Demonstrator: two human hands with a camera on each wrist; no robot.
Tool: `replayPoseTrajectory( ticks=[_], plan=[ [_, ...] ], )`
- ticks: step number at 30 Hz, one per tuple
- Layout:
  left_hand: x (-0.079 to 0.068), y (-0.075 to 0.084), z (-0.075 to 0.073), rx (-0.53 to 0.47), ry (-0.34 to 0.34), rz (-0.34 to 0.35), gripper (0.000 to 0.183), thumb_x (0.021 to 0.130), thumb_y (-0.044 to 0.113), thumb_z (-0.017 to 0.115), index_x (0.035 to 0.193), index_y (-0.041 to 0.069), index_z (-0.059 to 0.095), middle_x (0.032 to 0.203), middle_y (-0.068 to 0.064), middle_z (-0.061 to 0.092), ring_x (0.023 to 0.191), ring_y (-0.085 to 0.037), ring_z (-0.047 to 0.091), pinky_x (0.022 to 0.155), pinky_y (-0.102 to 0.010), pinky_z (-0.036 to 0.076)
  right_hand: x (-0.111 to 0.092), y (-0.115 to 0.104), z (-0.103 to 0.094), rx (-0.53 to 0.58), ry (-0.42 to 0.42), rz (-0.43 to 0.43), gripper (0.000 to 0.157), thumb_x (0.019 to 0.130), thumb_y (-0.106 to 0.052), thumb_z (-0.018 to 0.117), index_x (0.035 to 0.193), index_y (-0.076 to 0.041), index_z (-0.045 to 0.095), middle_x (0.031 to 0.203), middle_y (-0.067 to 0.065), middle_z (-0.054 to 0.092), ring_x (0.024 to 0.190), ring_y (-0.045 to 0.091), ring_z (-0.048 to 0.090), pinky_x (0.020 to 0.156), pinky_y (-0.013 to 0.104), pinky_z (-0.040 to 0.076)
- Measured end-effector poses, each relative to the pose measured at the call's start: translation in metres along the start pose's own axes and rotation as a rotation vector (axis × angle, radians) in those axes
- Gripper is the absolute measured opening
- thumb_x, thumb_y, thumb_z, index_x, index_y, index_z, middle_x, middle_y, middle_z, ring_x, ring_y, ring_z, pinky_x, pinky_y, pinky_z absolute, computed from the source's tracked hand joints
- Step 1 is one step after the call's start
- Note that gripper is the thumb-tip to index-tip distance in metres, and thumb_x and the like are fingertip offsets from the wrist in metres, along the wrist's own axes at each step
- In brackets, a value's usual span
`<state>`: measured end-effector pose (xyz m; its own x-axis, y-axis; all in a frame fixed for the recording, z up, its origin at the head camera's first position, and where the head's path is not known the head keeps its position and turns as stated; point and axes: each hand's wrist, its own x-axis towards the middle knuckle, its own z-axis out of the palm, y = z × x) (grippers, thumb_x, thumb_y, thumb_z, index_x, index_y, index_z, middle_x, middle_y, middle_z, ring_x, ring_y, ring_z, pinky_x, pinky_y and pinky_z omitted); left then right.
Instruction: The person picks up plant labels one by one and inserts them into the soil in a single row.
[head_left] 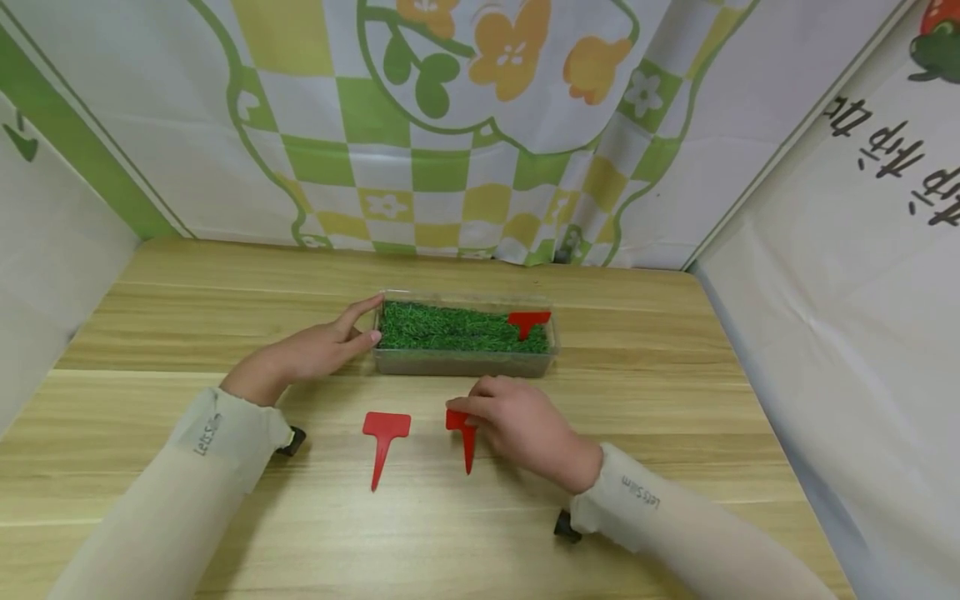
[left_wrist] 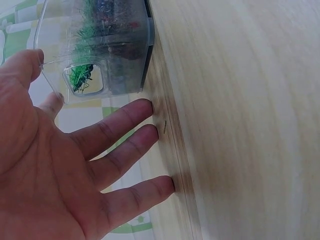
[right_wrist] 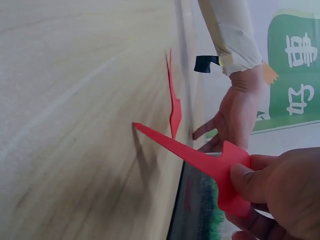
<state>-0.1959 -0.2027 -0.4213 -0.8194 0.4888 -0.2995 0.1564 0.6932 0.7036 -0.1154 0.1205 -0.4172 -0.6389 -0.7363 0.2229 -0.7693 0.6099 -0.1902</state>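
Note:
My right hand (head_left: 534,429) pinches a red T-shaped plant label (right_wrist: 197,160) by its wide head between thumb and fingers. Its pointed stem slants down, the tip close to the tabletop. A second red plant label (head_left: 386,427) lies flat on the table to the left. At the left end of a clear plastic box (head_left: 465,363), my left hand (head_left: 318,350) touches the rim with thumb and forefinger, the other fingers spread toward the table (left_wrist: 240,125). Green artificial grass (head_left: 442,327) fills the box. Another red label (head_left: 529,320) stands in the grass near the right end.
A checked, flowered cloth (head_left: 442,179) hangs behind the wooden table. White panels, the right one with dark writing (head_left: 892,152), flank it on both sides. Each sleeve has a small black piece (head_left: 567,527) at the wrist.

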Motion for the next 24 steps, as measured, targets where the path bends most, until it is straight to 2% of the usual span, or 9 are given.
replayPoseTrajectory(
  ticks=[7, 13, 18, 24],
  plan=[
    [0.001, -0.002, 0.000, -0.010, 0.004, 0.001, 0.072, 0.107, 0.049, 0.038, 0.162, 0.032, -0.006, 0.137, -0.024, 0.057, 0.123, -0.040, 0.058, 0.101, -0.060, 0.043, 0.002, 0.004, -0.009, 0.035, 0.089, -0.060, 0.033, 0.089, 0.001, 0.070, 0.112, -0.020, 0.078, 0.094, -0.006, 0.071, 0.085, 0.010, 0.066, 0.077, 0.025, 0.054],
    [0.000, -0.001, 0.000, -0.012, 0.003, 0.002, 0.072, 0.107, 0.048, 0.038, 0.162, 0.033, -0.006, 0.139, -0.024, 0.056, 0.125, -0.041, 0.057, 0.101, -0.060, 0.043, 0.006, 0.009, -0.020, 0.085, 0.133, -0.061, 0.032, 0.090, 0.003, 0.068, 0.111, -0.018, 0.078, 0.091, -0.006, 0.069, 0.082, 0.008, 0.065, 0.075, 0.023, 0.053],
    [0.001, -0.002, 0.000, -0.011, 0.003, 0.001, 0.071, 0.108, 0.049, 0.038, 0.162, 0.032, -0.006, 0.138, -0.024, 0.056, 0.124, -0.041, 0.057, 0.101, -0.060, 0.043, 0.012, 0.014, -0.033, 0.082, 0.187, -0.062, 0.032, 0.092, 0.005, 0.065, 0.111, -0.018, 0.078, 0.091, -0.005, 0.069, 0.081, 0.010, 0.064, 0.070, 0.023, 0.050],
    [0.000, 0.000, 0.001, -0.008, 0.005, -0.004, 0.071, 0.108, 0.048, 0.037, 0.162, 0.031, -0.006, 0.137, -0.024, 0.057, 0.124, -0.041, 0.058, 0.101, -0.060, 0.043, 0.022, 0.024, -0.050, 0.057, 0.237, -0.039, 0.045, 0.088, 0.014, 0.056, 0.111, -0.018, 0.078, 0.092, -0.003, 0.068, 0.082, 0.013, 0.063, 0.065, 0.025, 0.046]
  ],
)
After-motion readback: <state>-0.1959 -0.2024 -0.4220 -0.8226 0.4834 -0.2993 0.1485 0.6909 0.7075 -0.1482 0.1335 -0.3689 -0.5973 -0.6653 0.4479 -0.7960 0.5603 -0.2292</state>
